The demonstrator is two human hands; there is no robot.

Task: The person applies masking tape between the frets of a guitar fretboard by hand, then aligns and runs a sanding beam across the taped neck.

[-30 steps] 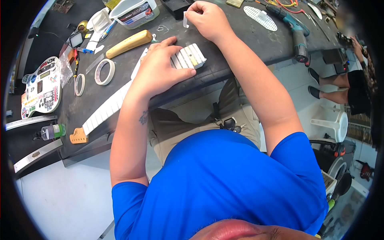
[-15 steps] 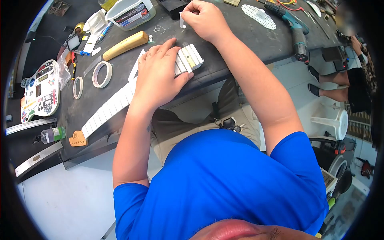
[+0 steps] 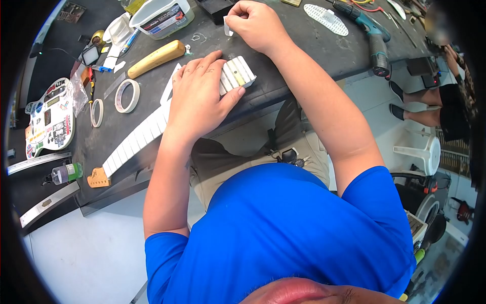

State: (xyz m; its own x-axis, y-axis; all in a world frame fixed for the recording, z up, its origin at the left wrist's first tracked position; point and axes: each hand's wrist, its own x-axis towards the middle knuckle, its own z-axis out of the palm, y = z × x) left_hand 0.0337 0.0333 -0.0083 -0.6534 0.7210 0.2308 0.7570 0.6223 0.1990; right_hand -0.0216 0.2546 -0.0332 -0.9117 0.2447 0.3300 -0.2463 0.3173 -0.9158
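A guitar neck point(image 3: 134, 139) lies along the bench's near edge, its fingerboard mostly covered in white strips, its wooden headstock point(image 3: 98, 178) at lower left. My left hand point(image 3: 199, 93) rests flat across the neck's wider end, fingers extended and thumb apart. Past that hand, the striped end point(image 3: 237, 75) shows white bands, dark gaps and a yellowish patch. Above the bench, my right hand point(image 3: 255, 25) pinches a small white strip point(image 3: 228, 26), apparently tape. Another white piece point(image 3: 168, 86) sits beside the neck, partly hidden by my left hand.
Tape rolls point(image 3: 127, 95), a wooden-handled tool point(image 3: 157, 59) and a plastic tub point(image 3: 163, 20) lie on the bench point(image 3: 298, 61). A stickered guitar body point(image 3: 50, 119) and a bottle point(image 3: 66, 173) are left; a cordless drill point(image 3: 377, 48) is right. Another person point(image 3: 430, 106) stands beyond.
My right hand has shifted slightly left with the white strip still pinched. My left hand stays on the neck; the whole view has shifted a little.
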